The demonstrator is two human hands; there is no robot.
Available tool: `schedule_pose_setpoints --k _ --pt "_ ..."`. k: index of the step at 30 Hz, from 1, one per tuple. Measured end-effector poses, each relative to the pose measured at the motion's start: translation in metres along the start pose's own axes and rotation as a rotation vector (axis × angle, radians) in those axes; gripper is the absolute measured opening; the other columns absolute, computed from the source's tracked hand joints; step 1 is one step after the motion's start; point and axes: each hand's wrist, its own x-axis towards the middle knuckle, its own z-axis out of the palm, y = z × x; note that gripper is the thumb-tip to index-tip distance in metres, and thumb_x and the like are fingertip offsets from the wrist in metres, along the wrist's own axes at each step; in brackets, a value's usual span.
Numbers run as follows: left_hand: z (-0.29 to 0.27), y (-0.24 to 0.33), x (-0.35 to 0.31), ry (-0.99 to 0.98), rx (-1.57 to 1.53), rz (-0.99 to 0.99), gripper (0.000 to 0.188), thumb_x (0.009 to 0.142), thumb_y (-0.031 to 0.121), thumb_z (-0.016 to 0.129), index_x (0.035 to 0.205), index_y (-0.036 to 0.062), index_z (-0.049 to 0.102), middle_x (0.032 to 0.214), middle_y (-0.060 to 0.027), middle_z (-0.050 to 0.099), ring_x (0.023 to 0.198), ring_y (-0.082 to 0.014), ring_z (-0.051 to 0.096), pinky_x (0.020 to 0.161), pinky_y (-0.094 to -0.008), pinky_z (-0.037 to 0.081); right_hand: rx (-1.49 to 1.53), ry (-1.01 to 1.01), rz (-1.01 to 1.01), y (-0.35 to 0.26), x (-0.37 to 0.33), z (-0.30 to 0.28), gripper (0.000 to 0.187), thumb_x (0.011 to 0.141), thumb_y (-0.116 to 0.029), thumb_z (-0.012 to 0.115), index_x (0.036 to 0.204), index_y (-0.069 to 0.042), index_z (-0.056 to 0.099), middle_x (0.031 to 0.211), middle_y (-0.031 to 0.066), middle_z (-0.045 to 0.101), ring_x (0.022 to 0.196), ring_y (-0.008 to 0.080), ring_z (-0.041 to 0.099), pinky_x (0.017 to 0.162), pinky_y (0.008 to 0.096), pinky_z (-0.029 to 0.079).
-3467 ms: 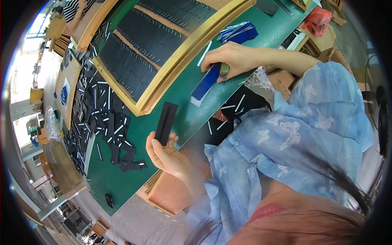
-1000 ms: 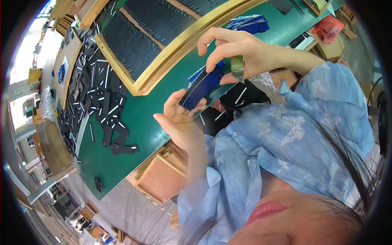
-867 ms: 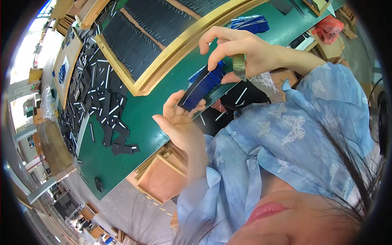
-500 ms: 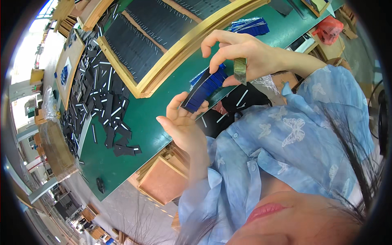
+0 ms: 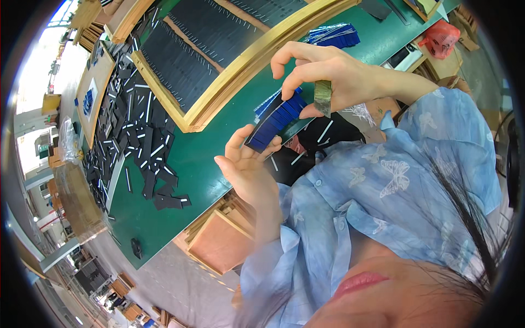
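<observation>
A short black strip lined with a row of shiny blue pieces (image 5: 267,131) is held tilted between my two hands, over the table's near edge. Its lower end rests against the curled fingers of my left hand (image 5: 252,174), whose thumb stands apart from it. My right hand (image 5: 336,74) pinches the upper end between thumb and fingertips. A flat, pointed, brassy metal piece (image 5: 322,98) is also tucked in that hand, against the fingers. Behind the strip, more blue and silvery pieces (image 5: 266,104) show in part on the green table (image 5: 197,183).
A wooden frame (image 5: 219,90) with rows of black pieces lies beyond my hands. Loose black pieces with white strips (image 5: 147,147) are heaped at left. A blue bundle (image 5: 333,35) lies at the back right. Below the table edge is a wooden box (image 5: 221,240).
Both hands and the strip have shifted very slightly to the right. The strip has turned a little, showing more of its blue face. The grip looks the same.
</observation>
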Motion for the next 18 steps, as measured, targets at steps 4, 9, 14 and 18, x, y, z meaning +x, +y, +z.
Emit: schedule_pose_setpoints --k 4,9,14,18 --pt "0.002 0.004 -0.003 -0.046 0.135 0.053 0.041 0.099 0.033 0.038 0.113 -0.0042 0.05 0.096 -0.0175 0.062 0.078 -0.0216 0.064 0.073 -0.0317 0.053 0.021 0.008 0.023 -0.004 0.002 0.0 0.03 0.064 -0.009 0.078 0.089 -0.011 0.061 0.108 0.0048 0.051 0.095 0.0237 0.056 0.074 0.0332 0.047" --pt "0.007 0.007 -0.005 -0.025 0.121 0.016 0.03 0.098 0.022 0.045 0.113 -0.0024 0.051 0.091 -0.0138 0.063 0.075 -0.0159 0.063 0.068 -0.0262 0.052 0.148 0.059 0.022 -0.002 0.002 0.001 0.027 0.064 -0.011 0.078 0.088 -0.01 0.066 0.103 0.0048 0.054 0.094 0.0212 0.057 0.076 0.0311 0.048" --pt "0.014 0.01 -0.001 -0.001 0.042 -0.112 0.026 0.097 0.023 0.047 0.112 0.0029 0.053 0.088 -0.0125 0.063 0.069 -0.014 0.062 0.058 -0.0213 0.048 0.21 0.062 0.057 -0.002 -0.004 -0.001 0.027 0.064 -0.011 0.078 0.088 -0.01 0.067 0.102 0.0035 0.055 0.094 0.0197 0.057 0.076 0.0306 0.047" --pt "0.009 0.013 -0.002 -0.001 0.0 -0.075 0.03 0.098 0.019 0.045 0.112 -0.0066 0.052 0.088 -0.0157 0.062 0.069 -0.0187 0.064 0.062 -0.0256 0.056 0.192 0.055 0.017 -0.006 0.001 -0.001 0.028 0.063 -0.011 0.079 0.089 -0.01 0.066 0.101 0.0035 0.055 0.094 0.0201 0.057 0.076 0.0308 0.048"
